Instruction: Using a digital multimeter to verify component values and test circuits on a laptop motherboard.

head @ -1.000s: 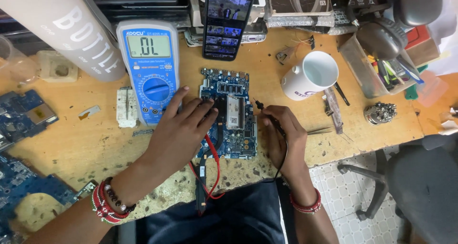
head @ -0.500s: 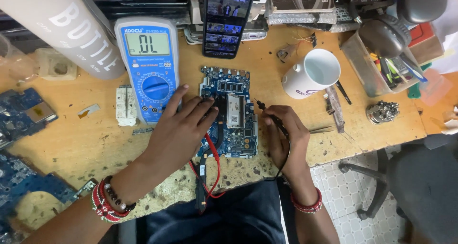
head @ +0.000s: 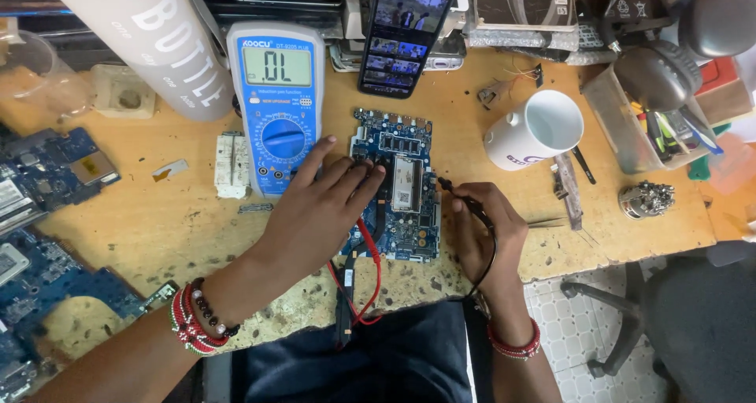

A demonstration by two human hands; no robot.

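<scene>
On the bench, fingers: I see my left hand (head: 319, 206) spread flat, fingertips pressing the blue circuit board (head: 398, 186); it grips nothing.
Right hand (head: 484, 230): closed around a black probe (head: 465, 200), tip at the board's right edge.
Red lead (head: 366, 273): loops from under my left palm toward my lap.
Meter (head: 276, 107): just left of the board, showing no measured value.
Progress: I judge probing under way, no usable reading yet.
Farther out: white mug (head: 535, 129), phone (head: 405, 33).

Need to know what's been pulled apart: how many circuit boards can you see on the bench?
3, maybe more hidden: one under both hands, one at the left edge, one at the lower left.
</scene>
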